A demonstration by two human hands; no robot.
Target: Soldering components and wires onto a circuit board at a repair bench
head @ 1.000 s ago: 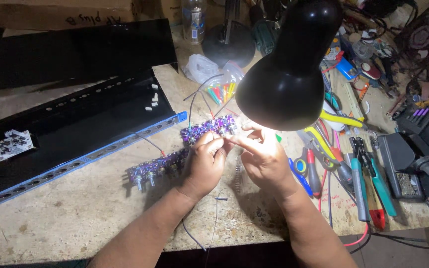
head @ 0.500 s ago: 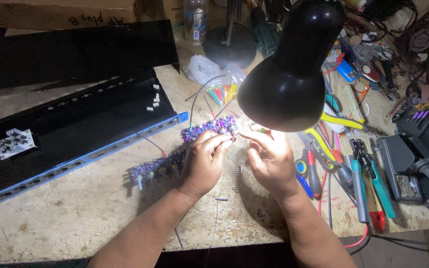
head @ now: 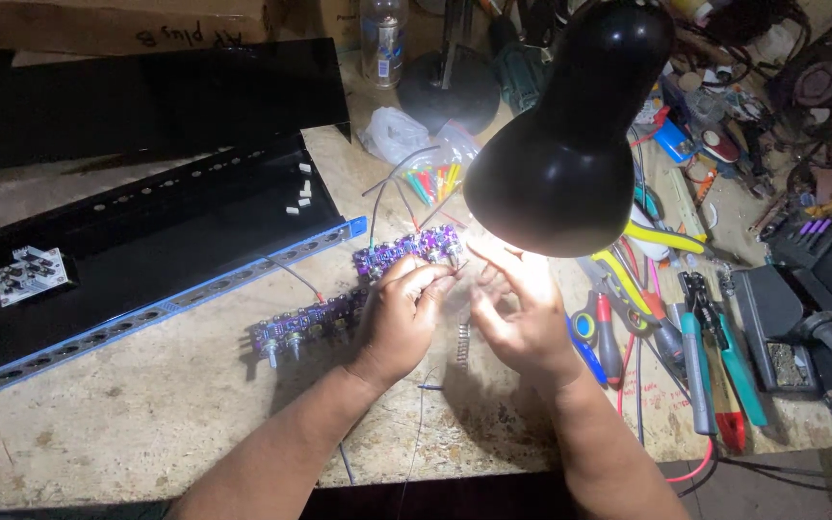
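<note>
A long purple circuit board [head: 339,313] with a row of knobs and thin wires lies slantwise on the worn tabletop. My left hand [head: 402,313] rests over its middle, fingertips pinched on a thin wire end near the board's upper part. My right hand [head: 524,313] hovers just right of it under the lamp's glare, fingers apart and holding nothing I can make out. A small grey ribbed strip [head: 462,343] lies on the table between my wrists.
A black lamp shade [head: 570,135] hangs over the hands. A black chassis with a blue edge [head: 146,255] and a small board [head: 31,274] lie left. Pliers, cutters and screwdrivers [head: 700,337] crowd the right. A plastic bag of coloured parts [head: 430,169] and a bottle [head: 384,39] sit behind.
My hands, pinched together at the board a second ago, have come apart: the right hand drew slightly right and opened its fingers. The grey strip now shows between them.
</note>
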